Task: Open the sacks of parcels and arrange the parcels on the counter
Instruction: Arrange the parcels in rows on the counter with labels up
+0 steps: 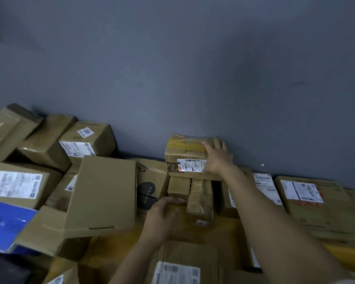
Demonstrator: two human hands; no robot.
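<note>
Cardboard parcels are stacked along a grey wall. A brown parcel with yellow tape and a white label [186, 154] sits on top of the pile against the wall. My right hand [216, 155] lies on its right end, fingers spread over the top edge. My left hand [162, 214] is lower, fingers loosely curled against a small taped parcel [200, 198] in the middle of the pile; the hand is blurred and I cannot tell whether it grips anything. No sack is visible.
A large plain flat box [103, 195] leans at the left centre. Labelled boxes [19, 184] pile up at the left beside a blue package [4, 224]. A wide flat box with labels [316, 206] lies at the right. The grey wall [193, 68] closes the back.
</note>
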